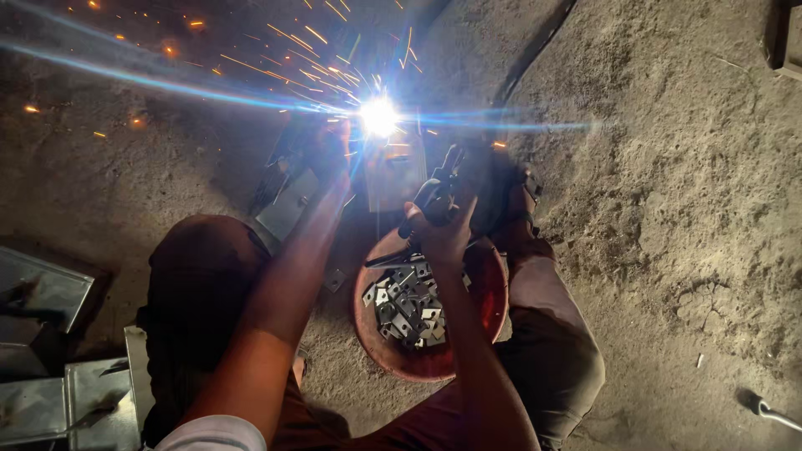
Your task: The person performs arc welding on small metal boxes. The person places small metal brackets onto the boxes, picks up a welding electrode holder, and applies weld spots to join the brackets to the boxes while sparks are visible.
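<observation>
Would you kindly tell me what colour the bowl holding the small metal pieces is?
The bowl is reddish-orange, seen in the head view.

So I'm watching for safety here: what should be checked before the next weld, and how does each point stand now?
1. Right hand grips the electrode holder: ok.
2. Left hand steadies the metal workpiece: ok, but close to the arc.
3. Gloves on hands: not ok, both look bare.
4. Forearms covered: not ok, bare with sparks flying.
5. Red bowl of small metal brackets within reach: ok.
6. Eye protection: cannot tell.
</observation>
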